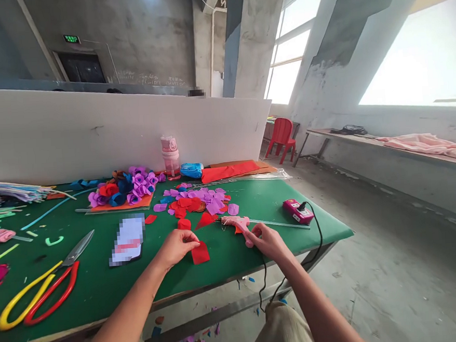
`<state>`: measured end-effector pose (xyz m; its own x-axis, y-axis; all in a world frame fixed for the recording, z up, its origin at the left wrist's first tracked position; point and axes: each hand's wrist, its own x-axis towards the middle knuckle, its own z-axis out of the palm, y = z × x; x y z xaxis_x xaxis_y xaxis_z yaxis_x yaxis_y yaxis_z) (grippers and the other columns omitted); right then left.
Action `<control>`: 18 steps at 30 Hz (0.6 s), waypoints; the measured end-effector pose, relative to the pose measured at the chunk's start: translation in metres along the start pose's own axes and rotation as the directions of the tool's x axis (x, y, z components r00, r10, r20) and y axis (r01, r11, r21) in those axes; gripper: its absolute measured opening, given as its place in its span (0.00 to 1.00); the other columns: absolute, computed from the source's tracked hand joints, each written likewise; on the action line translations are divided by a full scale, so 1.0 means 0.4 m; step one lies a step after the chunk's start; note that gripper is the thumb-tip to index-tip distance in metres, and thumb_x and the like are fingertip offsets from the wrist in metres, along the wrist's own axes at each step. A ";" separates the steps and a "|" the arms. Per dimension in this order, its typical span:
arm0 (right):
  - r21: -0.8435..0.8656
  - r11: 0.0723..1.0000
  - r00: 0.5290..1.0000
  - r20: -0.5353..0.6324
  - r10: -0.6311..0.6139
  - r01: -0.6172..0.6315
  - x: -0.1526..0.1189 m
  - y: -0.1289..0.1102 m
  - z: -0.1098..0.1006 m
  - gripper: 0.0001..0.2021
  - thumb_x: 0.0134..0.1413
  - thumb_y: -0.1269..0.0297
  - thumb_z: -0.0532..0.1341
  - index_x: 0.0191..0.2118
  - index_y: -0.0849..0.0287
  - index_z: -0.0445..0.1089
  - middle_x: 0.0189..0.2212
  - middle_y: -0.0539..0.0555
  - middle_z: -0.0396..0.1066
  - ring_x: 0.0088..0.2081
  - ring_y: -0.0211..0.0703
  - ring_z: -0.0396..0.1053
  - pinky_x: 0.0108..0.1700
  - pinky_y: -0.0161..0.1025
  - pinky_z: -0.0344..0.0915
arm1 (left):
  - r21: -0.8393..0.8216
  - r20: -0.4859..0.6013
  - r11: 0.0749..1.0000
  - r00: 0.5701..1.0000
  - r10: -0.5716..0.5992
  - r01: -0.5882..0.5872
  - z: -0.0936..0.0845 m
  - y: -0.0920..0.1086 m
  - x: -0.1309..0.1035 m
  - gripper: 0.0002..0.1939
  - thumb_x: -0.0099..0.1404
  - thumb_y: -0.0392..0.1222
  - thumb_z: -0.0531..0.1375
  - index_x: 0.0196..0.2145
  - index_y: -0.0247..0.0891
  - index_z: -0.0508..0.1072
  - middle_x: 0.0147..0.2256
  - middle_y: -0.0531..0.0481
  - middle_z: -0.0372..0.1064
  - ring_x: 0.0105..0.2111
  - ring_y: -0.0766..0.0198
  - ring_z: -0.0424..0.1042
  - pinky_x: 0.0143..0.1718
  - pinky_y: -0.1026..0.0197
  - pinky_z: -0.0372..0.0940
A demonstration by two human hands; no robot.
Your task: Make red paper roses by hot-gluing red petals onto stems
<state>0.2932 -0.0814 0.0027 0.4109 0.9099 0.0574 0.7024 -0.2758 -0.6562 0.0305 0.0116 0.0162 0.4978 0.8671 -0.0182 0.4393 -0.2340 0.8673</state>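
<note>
My left hand (179, 247) pinches the upper edge of a red paper petal (201, 253) above the green tabletop. To the right, my right hand (270, 240) is closed around the handle of a pink glue gun (237, 223), whose nozzle points left. A pointed red paper piece (206, 220) lies by the nozzle. Just behind my left hand sits another red petal (184, 224). Farther back spreads a loose pile of purple, red and blue petals (210, 197). Finished-looking paper flowers (124, 186) in purple, red and blue are heaped at the back left.
Scissors (52, 287) with yellow and red handles and a phone (128, 239) lie left. A pink power strip (298, 211) with a black cord stands right. A pink bottle (170, 155) and red paper (230, 171) are by the white partition (131, 131). Colored stems (18, 190) lie far left.
</note>
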 end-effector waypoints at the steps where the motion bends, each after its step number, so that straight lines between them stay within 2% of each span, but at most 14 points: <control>1: -0.051 0.999 0.999 0.042 0.018 -0.016 0.012 0.007 0.002 0.13 0.48 0.51 0.57 0.26 0.56 0.63 0.24 0.50 0.71 0.27 0.41 0.66 0.27 0.34 0.54 | 0.006 0.000 1.000 1.000 0.002 -0.002 -0.002 -0.002 0.004 0.09 0.48 0.47 0.61 0.22 0.37 0.75 0.23 0.50 0.72 0.27 0.59 0.69 0.30 0.61 0.60; 4: -0.131 0.991 0.994 0.107 0.037 -0.023 0.037 -0.003 0.010 0.07 0.44 0.59 0.59 0.25 0.57 0.63 0.23 0.49 0.71 0.26 0.39 0.65 0.25 0.33 0.50 | 0.017 0.026 1.000 1.000 -0.005 0.005 -0.009 -0.010 0.014 0.10 0.47 0.45 0.61 0.26 0.36 0.75 0.25 0.50 0.72 0.29 0.59 0.70 0.32 0.61 0.61; 7: -0.099 0.995 0.980 0.197 0.028 -0.009 0.049 -0.029 0.002 0.04 0.41 0.67 0.59 0.22 0.59 0.62 0.18 0.48 0.68 0.23 0.37 0.62 0.24 0.33 0.48 | 0.032 0.018 0.998 0.999 -0.050 0.050 -0.012 -0.022 0.021 0.14 0.46 0.43 0.61 0.32 0.35 0.75 0.24 0.51 0.69 0.28 0.60 0.69 0.32 0.61 0.60; 9: -0.020 1.000 0.967 0.254 0.021 -0.016 0.048 -0.035 -0.011 0.06 0.43 0.67 0.58 0.20 0.59 0.61 0.15 0.47 0.65 0.20 0.35 0.60 0.23 0.32 0.48 | 0.031 0.006 0.996 0.997 -0.081 0.081 -0.012 -0.030 0.022 0.15 0.45 0.42 0.61 0.32 0.35 0.74 0.23 0.52 0.69 0.28 0.60 0.69 0.31 0.60 0.60; 11: 0.194 0.978 0.959 0.282 0.020 -0.078 0.037 -0.028 -0.023 0.08 0.47 0.64 0.58 0.21 0.60 0.61 0.14 0.46 0.63 0.19 0.33 0.58 0.22 0.31 0.50 | 0.020 0.009 0.996 0.996 -0.089 0.089 -0.012 -0.035 0.020 0.12 0.45 0.42 0.60 0.30 0.35 0.73 0.24 0.51 0.69 0.28 0.60 0.69 0.31 0.60 0.61; 12: 0.360 0.923 0.953 0.303 0.019 -0.133 0.028 -0.021 -0.027 0.09 0.48 0.62 0.59 0.23 0.60 0.62 0.15 0.46 0.63 0.19 0.32 0.58 0.22 0.31 0.52 | 0.018 0.014 0.996 0.996 -0.086 0.086 -0.013 -0.036 0.018 0.11 0.45 0.42 0.60 0.28 0.35 0.73 0.24 0.51 0.69 0.29 0.60 0.69 0.31 0.60 0.61; 13: 0.533 0.823 0.944 0.331 0.013 -0.198 0.017 -0.014 -0.029 0.09 0.48 0.61 0.60 0.24 0.60 0.63 0.17 0.46 0.64 0.19 0.32 0.59 0.23 0.31 0.56 | 0.020 0.020 0.996 0.996 -0.082 0.081 -0.014 -0.036 0.016 0.09 0.45 0.41 0.60 0.27 0.36 0.73 0.24 0.50 0.70 0.29 0.59 0.69 0.32 0.60 0.61; 15: 0.769 0.549 0.916 0.400 -0.013 -0.328 -0.010 0.001 -0.026 0.10 0.49 0.60 0.62 0.29 0.61 0.65 0.23 0.48 0.67 0.23 0.33 0.65 0.29 0.33 0.65 | 0.027 0.033 0.997 0.997 -0.073 0.072 -0.019 -0.035 0.012 0.08 0.46 0.41 0.60 0.25 0.36 0.72 0.25 0.49 0.71 0.30 0.58 0.70 0.33 0.60 0.61; 18: 0.831 0.210 0.840 0.538 -0.067 -0.515 -0.051 0.008 -0.004 0.08 0.51 0.63 0.62 0.34 0.63 0.66 0.28 0.51 0.70 0.27 0.34 0.69 0.38 0.36 0.71 | 0.046 0.045 0.996 0.996 -0.081 0.079 -0.027 -0.032 0.007 0.08 0.46 0.43 0.60 0.23 0.36 0.72 0.26 0.48 0.72 0.31 0.57 0.70 0.33 0.59 0.61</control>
<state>0.2879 -0.1013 0.0005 -0.0141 0.9498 -0.3127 -0.5474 -0.2690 -0.7924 0.0181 0.0217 0.0106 0.4940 0.8623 -0.1111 0.5115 -0.1849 0.8391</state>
